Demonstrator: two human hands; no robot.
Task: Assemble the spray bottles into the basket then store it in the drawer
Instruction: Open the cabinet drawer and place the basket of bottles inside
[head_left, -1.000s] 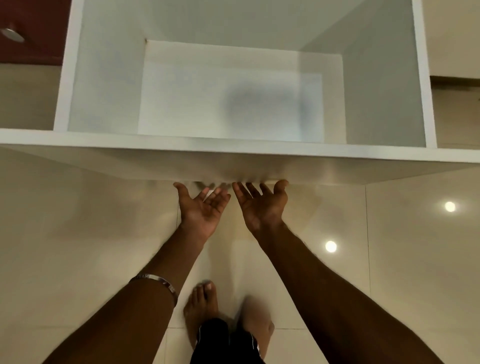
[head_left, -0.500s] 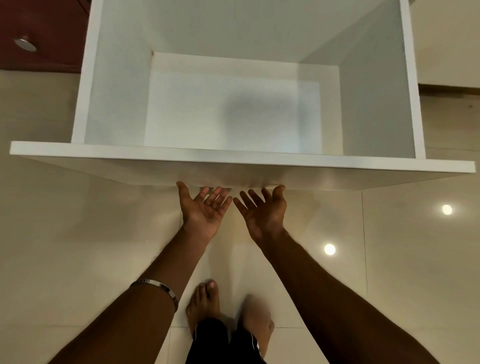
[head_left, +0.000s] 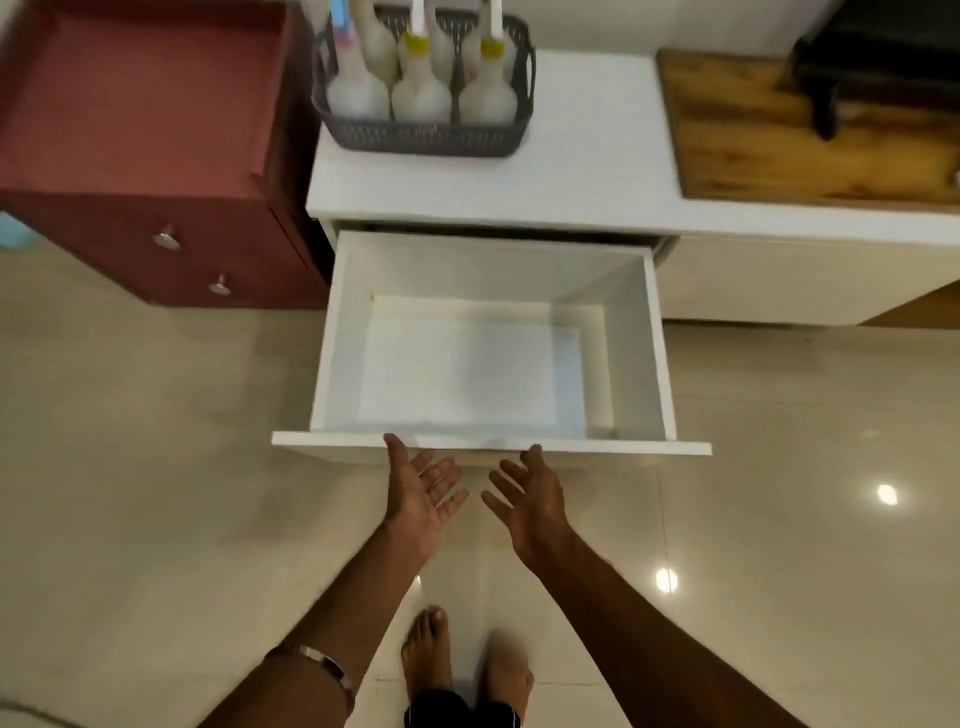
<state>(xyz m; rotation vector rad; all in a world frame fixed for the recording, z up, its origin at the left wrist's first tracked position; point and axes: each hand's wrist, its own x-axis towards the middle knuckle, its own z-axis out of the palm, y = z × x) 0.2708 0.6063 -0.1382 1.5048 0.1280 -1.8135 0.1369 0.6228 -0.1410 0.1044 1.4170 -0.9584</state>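
Now, floor (head_left: 156, 467): glossy beige tiles w/ light reflections, bare feet at bottom edge
worktop (head_left: 587, 171): white, above the drawer; carries the basket at its left end, a wooden board (head_left: 810, 130) w/ a dark object on it to the right
red cabinet (head_left: 150, 156): left of worktop, two metal knobs on its front
drawer (head_left: 493, 358): white, pulled out wide, inside bare; its front panel is nearest the person
basket (head_left: 426, 130): grey, slotted sides, on worktop behind the drawer; well apart from both hands
spray bottles (head_left: 421, 93): whitish, upright inside basket, tops cut off by frame edge
left hand (head_left: 421, 488): palm up, fingers spread & straight, holds nothing; thumb tip at drawer front's edge
right hand (head_left: 530, 493): palm up, fingers loosely spread, holds nothing; just below drawer front
bracelet (head_left: 311, 662): metal, on left wrist
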